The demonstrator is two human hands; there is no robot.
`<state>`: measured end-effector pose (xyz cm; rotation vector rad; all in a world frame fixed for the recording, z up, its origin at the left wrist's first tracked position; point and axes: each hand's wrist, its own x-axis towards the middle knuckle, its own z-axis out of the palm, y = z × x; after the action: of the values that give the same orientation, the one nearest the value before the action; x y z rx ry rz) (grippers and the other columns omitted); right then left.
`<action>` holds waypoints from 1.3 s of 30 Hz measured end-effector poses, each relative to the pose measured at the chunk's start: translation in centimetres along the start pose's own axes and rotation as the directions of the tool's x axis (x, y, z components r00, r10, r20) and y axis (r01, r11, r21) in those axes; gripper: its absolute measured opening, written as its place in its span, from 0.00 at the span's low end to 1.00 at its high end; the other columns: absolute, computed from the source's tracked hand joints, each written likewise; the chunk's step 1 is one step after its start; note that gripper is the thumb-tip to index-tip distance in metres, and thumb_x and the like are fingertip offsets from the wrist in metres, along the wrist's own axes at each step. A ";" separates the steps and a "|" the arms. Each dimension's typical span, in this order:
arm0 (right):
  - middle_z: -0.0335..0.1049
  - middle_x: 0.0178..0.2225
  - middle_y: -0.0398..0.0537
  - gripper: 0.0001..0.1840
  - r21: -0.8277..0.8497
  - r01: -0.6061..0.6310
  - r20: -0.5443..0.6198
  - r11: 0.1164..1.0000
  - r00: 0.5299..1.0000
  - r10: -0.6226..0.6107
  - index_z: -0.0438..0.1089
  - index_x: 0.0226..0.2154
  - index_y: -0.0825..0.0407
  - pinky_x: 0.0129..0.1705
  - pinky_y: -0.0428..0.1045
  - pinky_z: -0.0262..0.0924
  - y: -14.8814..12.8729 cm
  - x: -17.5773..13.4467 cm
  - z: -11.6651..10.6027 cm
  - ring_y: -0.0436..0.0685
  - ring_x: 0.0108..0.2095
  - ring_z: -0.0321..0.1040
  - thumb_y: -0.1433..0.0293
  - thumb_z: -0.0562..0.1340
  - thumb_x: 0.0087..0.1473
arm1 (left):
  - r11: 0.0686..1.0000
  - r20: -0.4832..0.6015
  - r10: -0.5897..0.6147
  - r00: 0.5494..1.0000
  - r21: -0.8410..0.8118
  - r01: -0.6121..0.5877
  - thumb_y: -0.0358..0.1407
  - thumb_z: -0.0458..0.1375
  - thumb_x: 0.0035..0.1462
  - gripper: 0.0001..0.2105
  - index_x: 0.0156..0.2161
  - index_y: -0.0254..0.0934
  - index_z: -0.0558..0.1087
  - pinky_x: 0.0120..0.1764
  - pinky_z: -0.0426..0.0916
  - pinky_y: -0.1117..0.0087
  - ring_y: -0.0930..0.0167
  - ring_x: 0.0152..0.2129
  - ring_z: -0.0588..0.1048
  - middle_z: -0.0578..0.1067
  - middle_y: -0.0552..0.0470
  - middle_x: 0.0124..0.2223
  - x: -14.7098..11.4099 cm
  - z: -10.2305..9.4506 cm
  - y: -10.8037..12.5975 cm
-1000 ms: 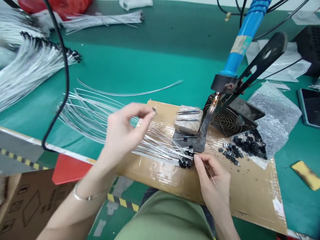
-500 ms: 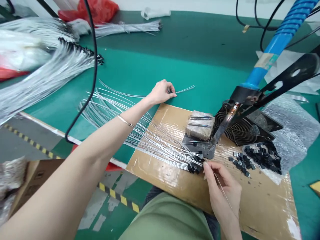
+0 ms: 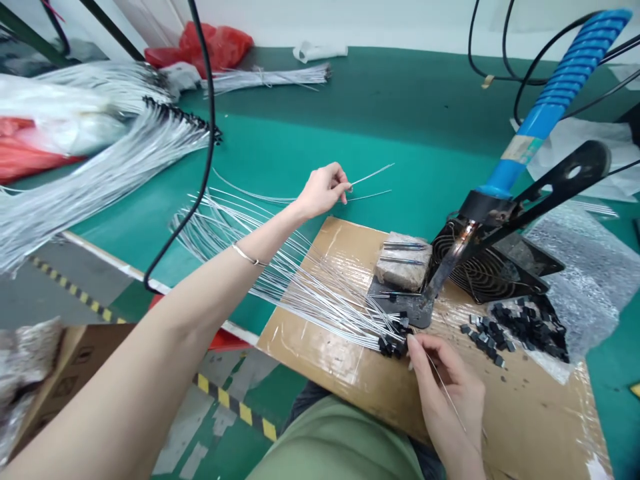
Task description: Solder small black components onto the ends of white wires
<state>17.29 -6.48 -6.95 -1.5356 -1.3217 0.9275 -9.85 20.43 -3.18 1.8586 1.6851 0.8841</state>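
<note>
My left hand (image 3: pixel 327 189) is closed in a pinch over the green mat, beyond the cardboard's far edge. Between its fingertips is a thin white wire (image 3: pixel 373 175) whose free end points up to the right. A second wire (image 3: pixel 371 196) runs just below the fingers. My right hand (image 3: pixel 450 390) pinches a thin, silvery solder wire (image 3: pixel 447 393) that trails down across the palm. Its fingertips are close beside black connectors (image 3: pixel 393 345) at the ends of a spread of white wires (image 3: pixel 320 303). A blue-handled soldering iron (image 3: pixel 517 150) points down near them.
Loose black connectors (image 3: pixel 487 343) lie on the cardboard (image 3: pixel 540 427) beside bubble wrap (image 3: pixel 595 267). A small fan (image 3: pixel 470 257) and a block with metal pins (image 3: pixel 404 270) stand by the iron. Finished-looking wire bundles (image 3: pixel 130 160) lie left. A black cable (image 3: pixel 210 120) hangs in front.
The wires at my left hand have separated: one now rises from the fingertips while another lies lower. My right hand keeps its place by the connectors. The view has tilted slightly upward.
</note>
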 end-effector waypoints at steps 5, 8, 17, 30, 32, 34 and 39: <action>0.82 0.35 0.49 0.16 -0.017 0.024 -0.053 1.000 0.998 -0.025 0.84 0.40 0.49 0.35 0.46 0.72 0.6 -0.2 -0.4 0.54 0.30 0.76 0.56 0.66 0.68 | 0.999 -0.015 0.027 1.000 -0.044 -0.028 0.32 0.61 0.62 0.03 0.39 0.35 0.76 0.31 0.68 0.65 0.71 0.22 0.74 0.80 0.49 0.30 -2.9 -1.7 1.8; 0.83 0.38 0.53 0.25 0.092 0.046 -0.117 0.995 0.993 -0.035 0.84 0.44 0.51 0.34 0.48 0.73 1.4 -0.4 -1.2 0.55 0.31 0.77 0.52 0.57 0.74 | 0.998 0.000 0.057 0.998 -0.013 -0.057 0.38 0.65 0.58 0.07 0.31 0.38 0.78 0.33 0.67 0.63 0.68 0.24 0.75 0.80 0.48 0.27 -6.2 -3.4 3.6; 0.75 0.27 0.45 0.17 0.203 -0.037 -0.082 0.979 0.995 0.055 0.84 0.34 0.49 0.28 0.45 0.67 -2.0 -1.2 -1.3 0.51 0.25 0.71 0.57 0.66 0.69 | 0.986 0.384 0.053 0.922 -0.169 0.014 0.39 0.66 0.58 0.09 0.27 0.41 0.81 0.24 0.62 0.70 0.71 0.19 0.70 0.79 0.54 0.22 -15.9 -4.9 7.0; 0.70 0.20 0.40 0.12 0.369 -0.087 0.104 0.925 0.993 0.052 0.77 0.24 0.51 0.19 0.42 0.59 -3.7 0.3 0.1 0.48 0.18 0.62 0.67 0.71 0.58 | 0.974 0.374 0.041 0.927 -0.223 0.047 0.37 0.66 0.60 0.10 0.28 0.40 0.81 0.27 0.66 0.72 0.70 0.21 0.73 0.80 0.53 0.24 -19.0 -3.1 8.6; 0.69 0.19 0.40 0.13 0.384 -0.111 0.123 0.916 0.990 0.068 0.77 0.24 0.51 0.18 0.42 0.59 -3.7 0.3 0.0 0.48 0.17 0.61 0.65 0.72 0.58 | 0.974 0.402 0.040 0.915 -0.220 0.054 0.38 0.65 0.60 0.10 0.27 0.40 0.80 0.26 0.65 0.71 0.71 0.20 0.71 0.79 0.54 0.23 -19.0 -3.0 8.7; 0.69 0.19 0.40 0.12 0.387 -0.119 0.133 0.914 0.989 0.072 0.77 0.24 0.52 0.17 0.42 0.59 -3.7 0.4 -0.1 0.48 0.17 0.61 0.65 0.72 0.57 | 0.972 0.429 0.036 0.903 -0.226 0.068 0.38 0.65 0.60 0.11 0.27 0.41 0.80 0.25 0.63 0.71 0.71 0.20 0.70 0.79 0.54 0.22 -18.9 -3.0 8.7; 0.72 0.22 0.41 0.11 0.365 -0.078 0.151 0.928 0.988 0.024 0.77 0.24 0.51 0.19 0.42 0.56 -3.7 0.7 -0.4 0.47 0.19 0.61 0.68 0.72 0.57 | 0.970 0.500 0.017 0.866 -0.218 0.107 0.39 0.63 0.62 0.12 0.27 0.41 0.80 0.23 0.59 0.72 0.72 0.19 0.67 0.76 0.55 0.21 -18.9 -3.0 8.4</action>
<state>16.59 -5.66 -3.36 -1.2318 -1.1279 1.2623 -7.02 0.42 2.17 1.6872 1.2348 0.4952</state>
